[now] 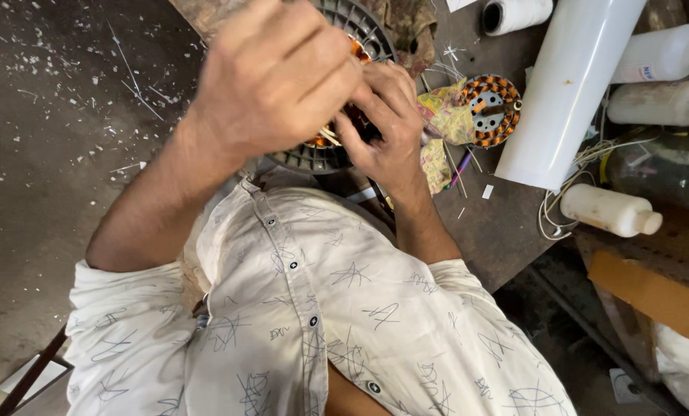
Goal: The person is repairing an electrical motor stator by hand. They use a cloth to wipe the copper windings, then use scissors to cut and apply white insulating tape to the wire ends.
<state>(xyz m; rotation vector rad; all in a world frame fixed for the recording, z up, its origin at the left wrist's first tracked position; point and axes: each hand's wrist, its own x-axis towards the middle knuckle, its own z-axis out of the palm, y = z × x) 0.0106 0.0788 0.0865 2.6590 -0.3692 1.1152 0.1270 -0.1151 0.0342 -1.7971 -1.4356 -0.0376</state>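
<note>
Head view, round grey motor housing (pixel 313 158), copper windings (pixel 357 51)

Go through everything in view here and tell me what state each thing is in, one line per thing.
Left hand: raised over the round motor part, fingers curled shut.
Right hand: fingers pressed onto the motor part.
Round motor part: grey ribbed rim, copper windings showing, mostly hidden by the hands.
Second wound stator: lying flat, untouched.
White tube: lying slanted across the table.
Small white bottle: lying on its side, capped.
White thread spool: lying on its side.
</note>
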